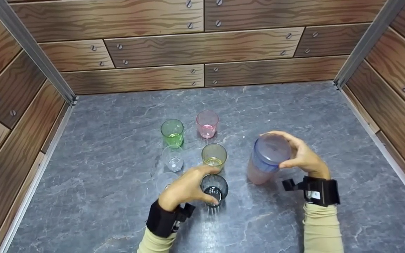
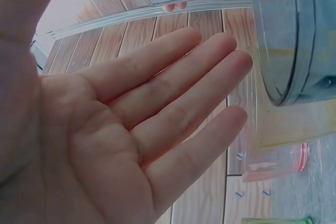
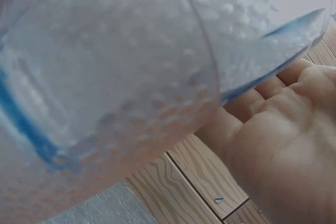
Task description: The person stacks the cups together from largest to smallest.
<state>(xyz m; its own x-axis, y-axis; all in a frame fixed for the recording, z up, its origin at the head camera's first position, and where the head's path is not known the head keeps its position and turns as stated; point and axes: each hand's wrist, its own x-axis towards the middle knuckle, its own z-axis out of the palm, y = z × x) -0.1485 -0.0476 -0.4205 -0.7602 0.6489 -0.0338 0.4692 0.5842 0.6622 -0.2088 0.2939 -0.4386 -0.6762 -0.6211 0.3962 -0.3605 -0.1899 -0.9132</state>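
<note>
My left hand (image 1: pixel 188 184) reaches around a dark grey glass (image 1: pixel 214 189), thumb on the near side and fingers on the far side. In the left wrist view its fingers (image 2: pixel 173 114) are straight, with the dark glass (image 2: pixel 283 40) just beyond the fingertips. My right hand (image 1: pixel 304 156) grips a tall see-through dimpled container (image 1: pixel 258 172) near its blue upper part, thumb in front and fingers behind. The container (image 3: pixel 136 77) fills much of the right wrist view. An amber glass (image 1: pixel 214 154) stands right behind the dark one.
Farther back are a pink glass (image 1: pixel 207 124) and a green glass (image 1: pixel 172 133). A clear glass (image 1: pixel 173 160) stands in front of the green one; another clear glass (image 1: pixel 164 181) is partly hidden by my left hand. Wood-patterned walls (image 1: pixel 153 52) enclose the grey marbled surface (image 1: pixel 100 168).
</note>
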